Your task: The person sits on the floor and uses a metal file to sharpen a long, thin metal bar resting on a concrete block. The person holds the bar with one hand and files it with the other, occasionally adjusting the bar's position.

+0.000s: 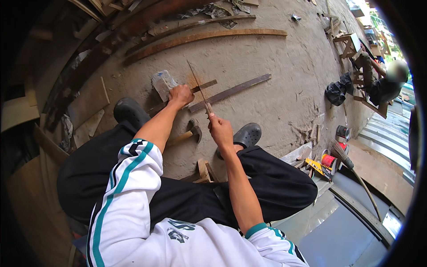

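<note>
A dusty, rough floor point(267, 107) spreads beneath the work, with long boards point(209, 40) lying at the far side and a co-worker point(378, 84) seated well off to the right. The narrow wood strip point(207, 85) lies just beyond the person's shoes, running under the left hand point(181, 95), which is clenched over it, next to a pale block point(163, 85) partly wrapped in plastic. The right hand point(221, 130) is closed around the handle of a thin saw point(197, 80), whose blade crosses the strip close to the left hand; from this height I can't tell whether the teeth sit in a cut. To saw well here, I'd pin the strip firmly, keep the left knuckles clear of the blade's line, and use long, light strokes with the wrist straight. A hammer point(189, 135) lies near the right forearm, best kept out of the elbow's path. As for writing, the white shirt point(200, 244) carries dark lettering and a small emblem, and a yellow package point(318, 167) by the broom point(341, 153) bears print too small to read safely.
</note>
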The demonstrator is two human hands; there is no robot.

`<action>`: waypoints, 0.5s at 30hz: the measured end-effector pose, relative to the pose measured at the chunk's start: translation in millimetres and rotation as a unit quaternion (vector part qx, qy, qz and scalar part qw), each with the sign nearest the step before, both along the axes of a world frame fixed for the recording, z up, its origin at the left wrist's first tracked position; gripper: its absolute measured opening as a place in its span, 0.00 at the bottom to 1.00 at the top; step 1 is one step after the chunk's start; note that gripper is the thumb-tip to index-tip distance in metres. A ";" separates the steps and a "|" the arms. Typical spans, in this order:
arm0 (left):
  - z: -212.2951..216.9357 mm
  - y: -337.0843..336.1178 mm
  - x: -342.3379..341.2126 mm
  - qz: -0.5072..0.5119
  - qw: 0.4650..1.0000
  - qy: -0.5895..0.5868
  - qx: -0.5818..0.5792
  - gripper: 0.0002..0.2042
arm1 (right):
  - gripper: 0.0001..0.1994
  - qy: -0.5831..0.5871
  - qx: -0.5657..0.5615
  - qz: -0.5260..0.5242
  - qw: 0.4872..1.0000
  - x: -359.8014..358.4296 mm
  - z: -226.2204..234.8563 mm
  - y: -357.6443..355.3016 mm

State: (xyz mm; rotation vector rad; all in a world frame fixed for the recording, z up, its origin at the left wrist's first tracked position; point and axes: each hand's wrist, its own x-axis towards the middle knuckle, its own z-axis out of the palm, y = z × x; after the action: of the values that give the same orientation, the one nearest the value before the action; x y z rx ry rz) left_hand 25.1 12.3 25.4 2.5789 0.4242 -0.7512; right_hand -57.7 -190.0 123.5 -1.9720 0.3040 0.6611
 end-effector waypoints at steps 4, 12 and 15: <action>-3.3 8.7 -9.0 0.017 1.000 0.003 0.007 0.17 | 0.30 0.034 -0.004 0.004 0.999 -11.8 50.6 -7.4; -6.2 6.9 -2.4 0.007 1.000 -0.007 0.001 0.17 | 0.29 -0.001 -0.015 0.005 1.000 -7.7 13.4 -5.4; -2.0 0.4 -0.8 -0.001 1.000 -0.012 0.004 0.16 | 0.30 -0.008 0.008 0.001 1.000 9.5 7.8 6.3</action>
State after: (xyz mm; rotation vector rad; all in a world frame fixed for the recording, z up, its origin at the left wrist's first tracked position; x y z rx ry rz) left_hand 24.3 12.7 23.3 2.5942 0.4189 -0.7210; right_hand -48.3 -183.6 131.3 -1.9616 0.2859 0.6464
